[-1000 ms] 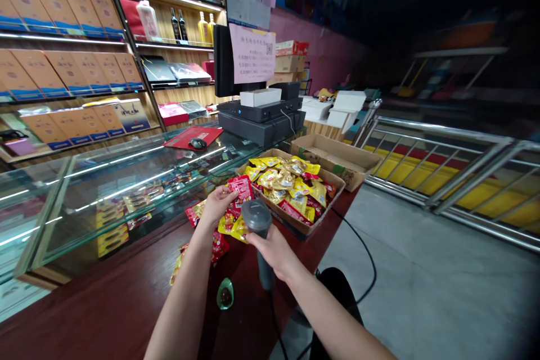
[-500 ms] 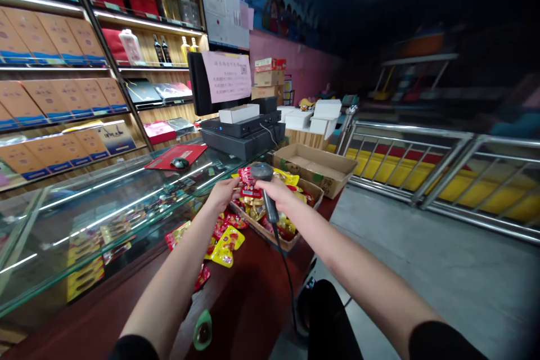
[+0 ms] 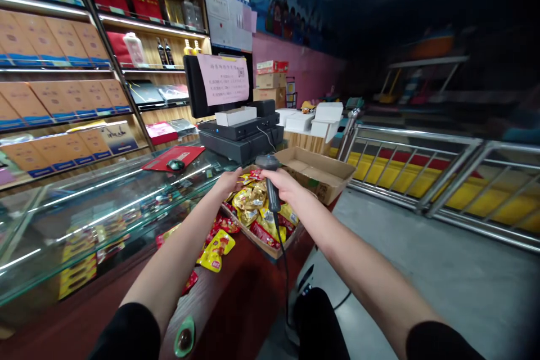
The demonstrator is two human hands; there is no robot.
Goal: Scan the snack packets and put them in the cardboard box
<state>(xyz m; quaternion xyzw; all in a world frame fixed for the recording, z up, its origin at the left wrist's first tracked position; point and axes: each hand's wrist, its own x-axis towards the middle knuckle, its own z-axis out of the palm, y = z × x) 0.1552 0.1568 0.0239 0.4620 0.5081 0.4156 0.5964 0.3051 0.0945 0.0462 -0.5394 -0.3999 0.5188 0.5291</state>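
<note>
My right hand (image 3: 283, 183) is wrapped round the grip of a dark barcode scanner (image 3: 273, 194), whose head points away over a cardboard box (image 3: 264, 246) of snack packets. Its black cable hangs down past the counter edge. At the box's far left side, my left hand (image 3: 230, 183) pinches the edge of a red and yellow snack packet (image 3: 253, 175); its fingertips are partly hidden. Gold, yellow and red packets (image 3: 248, 202) fill the box. Several more, including a yellow packet (image 3: 217, 250), lie on the counter under my left forearm.
An open cardboard box (image 3: 323, 171) stands behind the filled one. On the glass counter (image 3: 105, 202) are a mouse (image 3: 176, 165) on a red mat and a monitor (image 3: 223, 84) above a cash drawer (image 3: 240, 143). A green avocado-shaped item (image 3: 184, 336) lies nearby. Metal railings (image 3: 413, 169) stand right.
The red packet in my left hand has tipped away, so its front no longer faces me. The scanner has shifted slightly right and up, and more of the box's contents show.
</note>
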